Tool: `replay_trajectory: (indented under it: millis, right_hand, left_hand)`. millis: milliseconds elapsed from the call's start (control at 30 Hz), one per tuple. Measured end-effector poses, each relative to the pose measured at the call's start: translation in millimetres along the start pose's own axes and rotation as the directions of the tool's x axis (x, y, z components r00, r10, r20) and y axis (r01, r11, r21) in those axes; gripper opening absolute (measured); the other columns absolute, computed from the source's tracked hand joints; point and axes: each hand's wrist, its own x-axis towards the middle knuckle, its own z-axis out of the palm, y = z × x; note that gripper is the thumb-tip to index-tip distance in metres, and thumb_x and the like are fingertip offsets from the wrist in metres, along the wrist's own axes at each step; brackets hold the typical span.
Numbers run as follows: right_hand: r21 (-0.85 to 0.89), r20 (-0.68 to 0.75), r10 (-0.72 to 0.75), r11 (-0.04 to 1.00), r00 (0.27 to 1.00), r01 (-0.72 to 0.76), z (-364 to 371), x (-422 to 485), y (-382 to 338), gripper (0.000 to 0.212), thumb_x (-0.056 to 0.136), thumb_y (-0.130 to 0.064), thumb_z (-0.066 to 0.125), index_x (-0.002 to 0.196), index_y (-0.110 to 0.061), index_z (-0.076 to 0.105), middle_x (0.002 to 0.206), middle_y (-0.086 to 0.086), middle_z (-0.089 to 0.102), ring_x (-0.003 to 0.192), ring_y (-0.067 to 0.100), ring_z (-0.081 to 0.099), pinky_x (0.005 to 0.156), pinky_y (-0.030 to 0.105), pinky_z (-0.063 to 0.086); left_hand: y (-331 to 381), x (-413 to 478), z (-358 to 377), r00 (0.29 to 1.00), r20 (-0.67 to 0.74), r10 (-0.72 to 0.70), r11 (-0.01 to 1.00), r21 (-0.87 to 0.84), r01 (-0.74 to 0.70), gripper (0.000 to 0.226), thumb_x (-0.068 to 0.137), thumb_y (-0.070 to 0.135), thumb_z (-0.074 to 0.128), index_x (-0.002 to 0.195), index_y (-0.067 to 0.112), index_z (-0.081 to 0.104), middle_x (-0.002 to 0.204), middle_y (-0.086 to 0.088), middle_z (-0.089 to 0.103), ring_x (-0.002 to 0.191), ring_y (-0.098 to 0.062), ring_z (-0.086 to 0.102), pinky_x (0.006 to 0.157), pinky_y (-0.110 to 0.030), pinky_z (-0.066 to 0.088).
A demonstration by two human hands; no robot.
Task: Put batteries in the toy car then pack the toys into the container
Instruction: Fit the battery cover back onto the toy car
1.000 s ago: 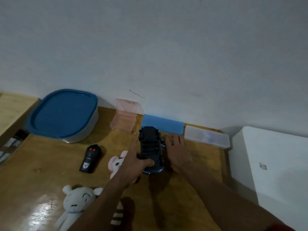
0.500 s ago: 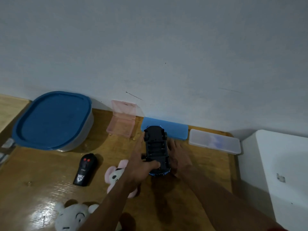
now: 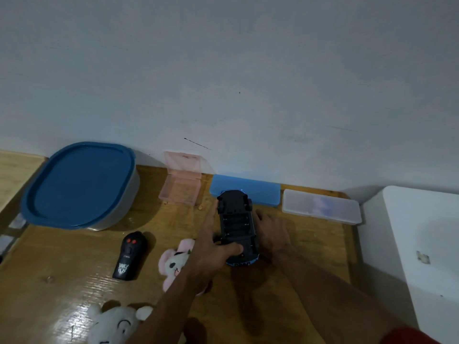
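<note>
The left hand [image 3: 211,254] grips the upturned blue plastic toy car [image 3: 238,225], its long axis running near-to-far, while the right hand [image 3: 272,233] lies just right of it, its grasp hidden.

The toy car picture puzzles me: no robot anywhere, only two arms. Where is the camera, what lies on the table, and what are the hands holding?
There is no machine here. A person wears a wide-angle camera on the head, so you look down their arms. The left hand grips the toy car, turned belly-up with its battery bay open. The right hand rests against the car's other side. On the wooden table lie a black remote, a pink plush, a white plush, a lidded blue container, an open pink case, a blue case and a clear case.
</note>
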Motion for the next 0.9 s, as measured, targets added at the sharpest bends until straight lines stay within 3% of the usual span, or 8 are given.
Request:
replay_trajectory:
  millis: [200, 300, 333, 400, 500, 567, 700, 900]
  right_hand:
    - [-0.020, -0.050, 0.003, 1.000, 0.999, -0.004, 1, 6, 6, 0.046, 0.093, -0.031, 0.055, 0.134, -0.015, 0.041, 0.114, 0.011, 0.060, 0.097, 0.029, 0.059, 0.078, 0.034, 0.046]
    - [0.195, -0.118, 0.195, 0.966, 0.974, -0.170, 7, 3, 7, 0.019, 0.090, -0.025, 0.058, 0.109, -0.023, 0.056, 0.101, 0.001, 0.063, 0.093, 0.022, 0.061, 0.080, 0.035, 0.053]
    - [0.374, -0.126, 0.305, 0.896, 0.944, -0.240, 8, -1, 4, 0.006, 0.091, -0.022, 0.058, 0.096, -0.024, 0.058, 0.091, -0.001, 0.063, 0.084, 0.019, 0.062, 0.073, 0.034, 0.055]
    - [0.685, -0.096, 0.509, 0.657, 0.856, -0.314, 7, -10, -4, 0.020, 0.096, -0.022, 0.052, 0.077, -0.022, 0.055, 0.070, 0.000, 0.059, 0.064, 0.016, 0.057, 0.056, 0.028, 0.048]
    - [0.907, 0.158, 0.648, 0.203, 0.745, -0.369, 1, -31, -15, 0.025, 0.098, -0.030, 0.049, 0.081, -0.014, 0.058, 0.068, 0.007, 0.054, 0.055, 0.017, 0.047, 0.045, 0.027, 0.038]
    - [0.919, 0.355, 0.592, -0.079, 0.723, -0.387, -2, -48, -17, 0.027, 0.098, -0.035, 0.050, 0.092, -0.009, 0.057, 0.072, 0.009, 0.052, 0.051, 0.015, 0.043, 0.038, 0.025, 0.035]
    - [0.803, 0.560, 0.387, -0.470, 0.732, -0.366, -13, -82, -24, 0.026, 0.099, -0.030, 0.047, 0.085, -0.008, 0.051, 0.052, 0.000, 0.038, 0.035, 0.008, 0.033, 0.030, 0.020, 0.026]
    - [0.576, 0.584, 0.315, -0.810, 0.748, -0.108, -23, -128, -44, 0.018, 0.098, -0.012, 0.037, 0.082, -0.008, 0.044, 0.041, -0.001, 0.033, 0.027, 0.008, 0.029, 0.027, 0.014, 0.028]
  left_hand:
    - [3, -4, -4, 1.000, 0.018, -0.024, 0.999, -0.048, 0.025, 0.106, 0.077, -0.014, 0.066, 0.146, 0.052, 0.021, 0.118, -0.005, 0.069, 0.104, -0.023, 0.069, 0.088, -0.047, 0.057]
    - [8, -9, -6, 1.000, 0.008, 0.007, 1.000, -0.019, -0.006, 0.104, 0.077, -0.012, 0.066, 0.145, 0.052, 0.021, 0.117, -0.005, 0.069, 0.103, -0.022, 0.069, 0.085, -0.042, 0.059]
    - [8, -11, -7, 1.000, 0.007, 0.009, 1.000, -0.019, -0.008, 0.104, 0.077, -0.012, 0.066, 0.146, 0.051, 0.021, 0.117, -0.005, 0.069, 0.103, -0.022, 0.069, 0.086, -0.042, 0.059]
    - [7, -15, -10, 1.000, 0.012, 0.005, 1.000, -0.030, -0.005, 0.105, 0.076, -0.012, 0.067, 0.147, 0.051, 0.021, 0.117, -0.007, 0.070, 0.104, -0.025, 0.069, 0.088, -0.046, 0.057]
    - [3, -24, -12, 1.000, 0.025, 0.005, 0.999, -0.048, -0.004, 0.107, 0.074, -0.012, 0.067, 0.147, 0.050, 0.021, 0.117, -0.009, 0.069, 0.105, -0.028, 0.068, 0.091, -0.051, 0.055]
    - [-1, -32, -13, 1.000, 0.030, 0.003, 0.999, -0.052, -0.001, 0.107, 0.072, -0.007, 0.070, 0.146, 0.053, 0.021, 0.119, -0.008, 0.069, 0.106, -0.028, 0.068, 0.093, -0.052, 0.053]
    - [-10, -52, -17, 0.999, 0.045, 0.025, 0.999, -0.024, -0.024, 0.103, 0.068, 0.002, 0.073, 0.141, 0.057, 0.025, 0.118, -0.005, 0.070, 0.106, -0.024, 0.068, 0.095, -0.050, 0.053]
    - [-19, -78, -23, 0.995, 0.093, 0.041, 0.999, -0.028, -0.038, 0.106, 0.073, -0.007, 0.072, 0.146, 0.050, 0.021, 0.113, -0.014, 0.068, 0.100, -0.028, 0.069, 0.087, -0.042, 0.056]
